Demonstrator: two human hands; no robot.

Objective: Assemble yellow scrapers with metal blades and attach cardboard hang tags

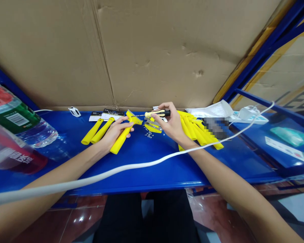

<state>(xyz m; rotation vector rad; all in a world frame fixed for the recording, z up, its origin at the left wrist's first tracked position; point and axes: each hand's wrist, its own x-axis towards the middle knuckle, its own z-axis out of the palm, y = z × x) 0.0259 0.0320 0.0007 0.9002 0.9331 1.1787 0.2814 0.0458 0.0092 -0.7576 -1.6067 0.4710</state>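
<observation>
My left hand is wrapped round a yellow scraper, its handle slanting down toward me and its wide head pointing up and away. In my right hand is a screwdriver with a cream-and-black handle, held nearly level. Its shaft reaches left to the scraper's head; the exact contact is too small to make out. Between my hands lie yellow head pieces with metal parts, and several tiny screws or nuts are scattered in front of them.
More yellow handles lie left, and a pile of yellow scrapers lies right. A white cable crosses in front of the blue shelf. Bottles stand at left; cardboard closes the back. A power strip is at right.
</observation>
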